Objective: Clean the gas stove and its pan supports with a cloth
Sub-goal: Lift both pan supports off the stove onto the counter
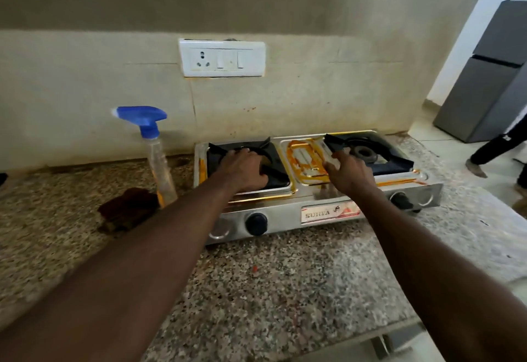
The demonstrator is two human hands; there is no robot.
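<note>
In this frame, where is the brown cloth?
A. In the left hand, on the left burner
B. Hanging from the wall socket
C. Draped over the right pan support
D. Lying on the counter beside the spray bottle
D: the brown cloth lies untouched on the counter, next to the spray bottle, while both hands are at the stove.
</note>
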